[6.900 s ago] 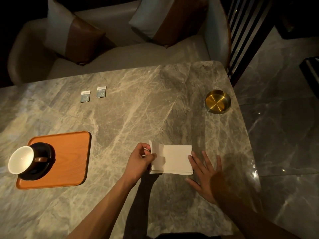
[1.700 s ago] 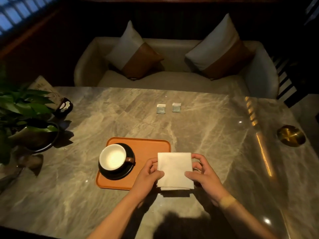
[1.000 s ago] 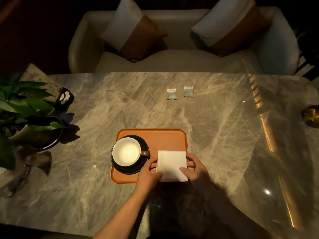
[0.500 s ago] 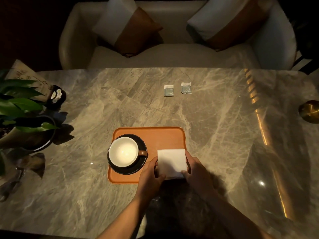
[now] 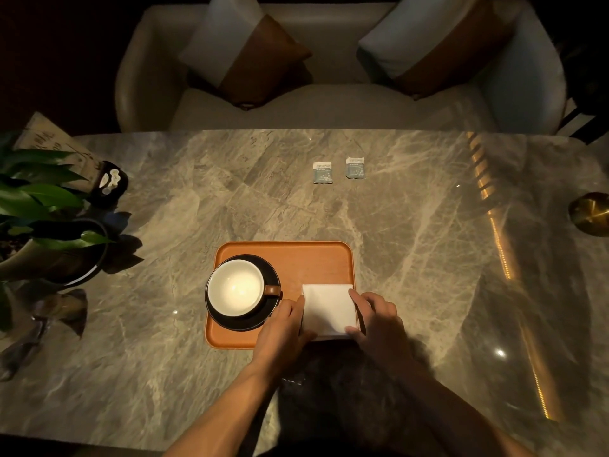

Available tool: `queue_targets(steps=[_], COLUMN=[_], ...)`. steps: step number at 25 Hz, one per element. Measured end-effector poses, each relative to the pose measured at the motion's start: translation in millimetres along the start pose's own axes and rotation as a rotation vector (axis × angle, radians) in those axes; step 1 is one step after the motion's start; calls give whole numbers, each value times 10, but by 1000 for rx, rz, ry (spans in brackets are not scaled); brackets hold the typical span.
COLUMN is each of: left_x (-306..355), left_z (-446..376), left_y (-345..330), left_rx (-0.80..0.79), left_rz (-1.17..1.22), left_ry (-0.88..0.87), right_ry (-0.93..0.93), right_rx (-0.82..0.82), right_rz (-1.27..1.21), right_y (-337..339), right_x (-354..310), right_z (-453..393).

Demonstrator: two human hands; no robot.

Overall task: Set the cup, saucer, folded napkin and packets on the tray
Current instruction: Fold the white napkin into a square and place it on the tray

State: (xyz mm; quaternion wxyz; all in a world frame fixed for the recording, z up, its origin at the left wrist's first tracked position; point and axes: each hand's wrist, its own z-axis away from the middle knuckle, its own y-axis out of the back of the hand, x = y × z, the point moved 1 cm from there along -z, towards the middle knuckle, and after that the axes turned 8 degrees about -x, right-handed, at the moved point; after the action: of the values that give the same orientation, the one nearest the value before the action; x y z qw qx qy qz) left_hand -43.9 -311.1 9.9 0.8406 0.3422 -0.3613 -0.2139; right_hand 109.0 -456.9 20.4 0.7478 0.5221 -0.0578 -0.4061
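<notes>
Both hands are on the folded napkin: from where I sit, my left hand has its fingers curled against the napkin's left edge and my right hand pinches the right edge, thumb on top at the near corner and a fingertip on the far corner. Neither is spread wide; both are closed lightly around the cloth.

That napkin is a white, nearly square pad, its slightly longer side running near to far and its edges roughly parallel to the tray's. It lies between my two hands on the near right corner of the orange tray, its near edge at or just over the tray's near rim; I cannot tell whether it lies flat yet.

Just left of it on the same tray sits the white cup on a dark saucer, the cup's brown handle pointing right toward the napkin. My left knuckles are close to the saucer's rim.

Farther off, two small packets lie side by side on the marble table, well apart from the tray. A potted plant stands at the left edge and a brass dish at the right. Nothing stands between the tray and the packets.
</notes>
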Motion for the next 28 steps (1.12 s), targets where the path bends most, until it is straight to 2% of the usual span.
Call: queue_targets(steps=[4,7,10,14,17,21,28], left_x=[-21,-35,-35,-34,-61,-90,-166], left_z=[-44,-7,30,30,31,58,100], left_y=[16,-2,-45,-34,-10,-7,-56], left_rx=[-52,-8,35,29,12,18,25], left_rz=[-80,-127,-244,-267,-292,-290,-295], left_ry=[-8,13,-59,-109,-131,-152,-174], right_ry=[65,81,107,170,220,194,245], right_rx=[31,76,102,130,57,-58,47], right_rz=[29,25,53,70,119,134,218], right_y=[5,17,3,2,16,-32,-20], right_x=[25,47,54,71,86,132,28], right_z=[62,102,148,181,130,102,306])
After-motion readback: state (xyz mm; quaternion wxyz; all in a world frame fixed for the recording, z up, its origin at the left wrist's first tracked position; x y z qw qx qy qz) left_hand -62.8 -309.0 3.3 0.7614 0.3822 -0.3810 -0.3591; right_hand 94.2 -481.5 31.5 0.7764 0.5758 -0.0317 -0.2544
